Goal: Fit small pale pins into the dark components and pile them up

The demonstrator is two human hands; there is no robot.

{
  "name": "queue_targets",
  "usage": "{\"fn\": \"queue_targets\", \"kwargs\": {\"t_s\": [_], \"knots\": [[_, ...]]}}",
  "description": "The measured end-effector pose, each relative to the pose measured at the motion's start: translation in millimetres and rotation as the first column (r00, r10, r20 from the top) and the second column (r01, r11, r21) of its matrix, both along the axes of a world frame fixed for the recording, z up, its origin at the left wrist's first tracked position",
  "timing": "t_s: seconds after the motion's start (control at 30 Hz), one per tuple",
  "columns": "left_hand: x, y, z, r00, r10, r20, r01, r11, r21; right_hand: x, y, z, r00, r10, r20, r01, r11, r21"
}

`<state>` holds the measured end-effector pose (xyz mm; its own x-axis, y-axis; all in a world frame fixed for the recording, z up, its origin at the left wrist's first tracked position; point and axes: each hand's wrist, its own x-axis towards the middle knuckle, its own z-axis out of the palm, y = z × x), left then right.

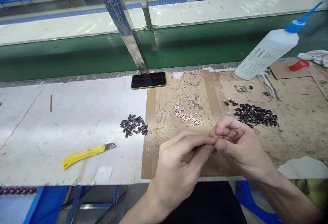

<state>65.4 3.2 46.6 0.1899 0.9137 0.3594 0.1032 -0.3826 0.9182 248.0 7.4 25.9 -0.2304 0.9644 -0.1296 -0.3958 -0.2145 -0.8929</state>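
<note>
My left hand (179, 164) and my right hand (237, 143) meet fingertip to fingertip above the near edge of a worn cardboard sheet (294, 114). Both pinch at the same spot; whatever sits between the fingers is too small to make out. A pile of small dark parts (256, 114) lies just beyond my right hand. A smaller heap of dark parts (133, 125) rests on the white tabletop to the left. A scatter of tiny pale pieces (187, 114) lies on the cardboard ahead of my hands.
A yellow utility knife (85, 154) lies at the near left. A black phone (148, 80) sits by the metal post (123, 26). A white squeeze bottle with a blue nozzle (271, 48) leans at the right, near a red cap (298, 65) and a white rag (316, 56). Behind runs a green conveyor belt (77, 55).
</note>
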Motion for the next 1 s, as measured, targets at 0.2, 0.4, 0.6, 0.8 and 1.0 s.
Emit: {"fn": "queue_targets", "kwargs": {"t_s": [0.2, 0.4, 0.6, 0.8, 1.0], "knots": [[6, -8, -2.5, 0.996, 0.073, -0.049, -0.072, 0.997, 0.023, -6, -4, 4.1, 0.989, -0.121, 0.09, 0.114, 0.99, 0.078], [5, -11, 0.7, 0.994, 0.092, -0.058, -0.1, 0.979, -0.176, -9, -17, 10.9, 0.921, -0.214, 0.325, 0.13, 0.956, 0.262], [3, -11, 3.7, 0.977, 0.076, 0.197, 0.056, 0.808, -0.586, -5, -21, 14.4, 0.814, -0.295, 0.5, 0.041, 0.888, 0.457], [1, -15, 2.7, 0.964, 0.107, 0.245, 0.075, 0.773, -0.63, -5, -28, 12.2, 0.742, -0.318, 0.591, -0.036, 0.861, 0.508], [-3, -18, 2.7, 0.991, 0.071, 0.11, -0.003, 0.854, -0.52, -10, -40, 6.6, 0.723, -0.274, 0.634, -0.045, 0.898, 0.438]]}}
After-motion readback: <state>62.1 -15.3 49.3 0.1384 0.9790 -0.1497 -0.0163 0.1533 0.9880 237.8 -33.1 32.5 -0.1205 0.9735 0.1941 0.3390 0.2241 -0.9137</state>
